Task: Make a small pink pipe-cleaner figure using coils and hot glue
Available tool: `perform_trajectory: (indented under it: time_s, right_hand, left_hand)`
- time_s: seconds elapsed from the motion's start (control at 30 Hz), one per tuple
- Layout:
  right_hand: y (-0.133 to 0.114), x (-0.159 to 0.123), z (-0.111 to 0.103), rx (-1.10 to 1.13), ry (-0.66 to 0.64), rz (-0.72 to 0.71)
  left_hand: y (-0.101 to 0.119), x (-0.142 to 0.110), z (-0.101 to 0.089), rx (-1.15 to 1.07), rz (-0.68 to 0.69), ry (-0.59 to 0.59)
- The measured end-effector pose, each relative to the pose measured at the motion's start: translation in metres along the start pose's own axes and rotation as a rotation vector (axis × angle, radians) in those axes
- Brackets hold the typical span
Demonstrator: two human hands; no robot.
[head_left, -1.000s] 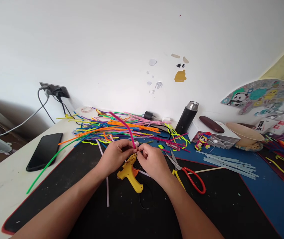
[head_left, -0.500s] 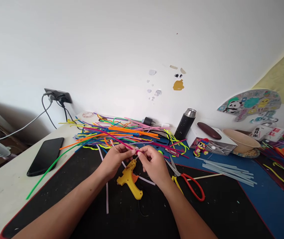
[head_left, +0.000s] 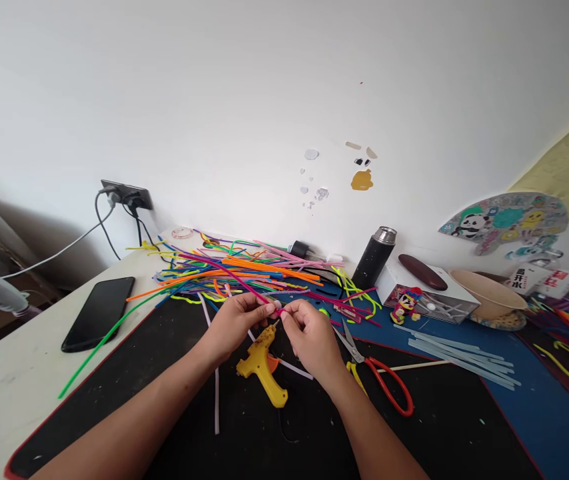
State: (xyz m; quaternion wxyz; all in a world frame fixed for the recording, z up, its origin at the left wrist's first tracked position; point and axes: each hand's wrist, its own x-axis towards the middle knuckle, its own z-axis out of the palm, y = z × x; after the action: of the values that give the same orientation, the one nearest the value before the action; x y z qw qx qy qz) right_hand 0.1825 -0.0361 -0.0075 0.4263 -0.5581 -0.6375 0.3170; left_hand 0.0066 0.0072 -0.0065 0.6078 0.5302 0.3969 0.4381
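Observation:
Between my two hands is a magenta pipe cleaner (head_left: 232, 275), its long end running up and left over the pile. My left hand (head_left: 238, 325) pinches it between thumb and forefinger. Close beside, my right hand (head_left: 309, 332) pinches its near end, where a small magenta bit shows at the fingertips. Just below the hands a yellow hot glue gun (head_left: 263, 370) lies on the black mat, its nozzle pointing up toward them. Red-handled scissors (head_left: 389, 383) rest partly open right of my right hand. The pinched end is partly hidden by my fingers.
A heap of colourful pipe cleaners (head_left: 264, 267) spreads along the wall. A black phone (head_left: 98, 313) lies at left. Farther right stand a black thermos (head_left: 374, 259), a small doll figure (head_left: 405, 305), a white box (head_left: 429, 297) and several translucent glue sticks (head_left: 464, 357).
The whole view has shifted slightly, so everything appears a little lower and to the right. Both hands keep their pinch on the magenta pipe cleaner, with fingertips barely changed.

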Motion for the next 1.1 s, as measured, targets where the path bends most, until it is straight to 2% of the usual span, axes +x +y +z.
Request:
perform_trajectory:
  time_s: [0.37,0.57,0.8,0.87,0.97,1.1]
  right_hand:
    - [0.0014,0.0000,-0.0012,-0.253,0.000,-0.140]
    - [0.0009,-0.0005,-0.0010,-0.358,-0.018,-0.179]
    - [0.0054,-0.0007,0.0015,-0.475,-0.063,-0.164]
    - [0.0058,-0.0010,0.0023,-0.465,-0.059,-0.160]
    - [0.0048,-0.0010,0.0031,-0.387,-0.036,-0.135]
    - [0.0028,-0.0005,0.0032,-0.202,0.001,-0.083]
  left_hand:
    - [-0.0002,-0.0031,-0.0036,0.354,0.154,0.001]
    - [0.0041,-0.0066,-0.0031,0.595,0.309,0.013]
    - [-0.0048,-0.0057,-0.0042,0.762,0.480,0.008]
    - [-0.0045,-0.0064,-0.0030,0.743,0.478,0.006]
    - [0.0003,-0.0078,-0.0008,0.660,0.386,0.015]
    - [0.0048,-0.0063,-0.0001,0.332,0.195,0.016]
